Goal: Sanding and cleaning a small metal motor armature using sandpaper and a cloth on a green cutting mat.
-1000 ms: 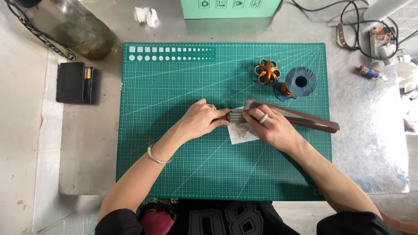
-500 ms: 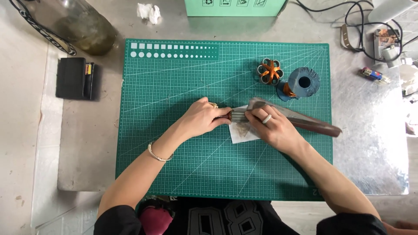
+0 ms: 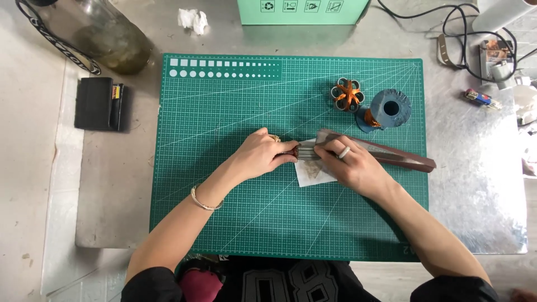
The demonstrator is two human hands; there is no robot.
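A long dark brown bar (image 3: 391,155) lies across the green cutting mat (image 3: 235,112), pointing right. My right hand (image 3: 349,165), a ring on one finger, presses down on its left end. My left hand (image 3: 260,154) pinches a small grey ribbed piece (image 3: 306,152) at that same end, fingertips meeting the right hand's. A small white paper scrap (image 3: 313,174) with brownish bits lies under both hands. My left wrist wears a thin bracelet.
A blue spool (image 3: 390,108) and a small ring wound with orange wire (image 3: 349,94) sit at the mat's upper right. A black case (image 3: 99,104) and a glass jar (image 3: 109,36) stand left. A green box (image 3: 302,11), cables and a lighter (image 3: 480,98) line the back and right.
Both hands stay joined at the bar's left end; only a slight shift of the fingers and of the view.
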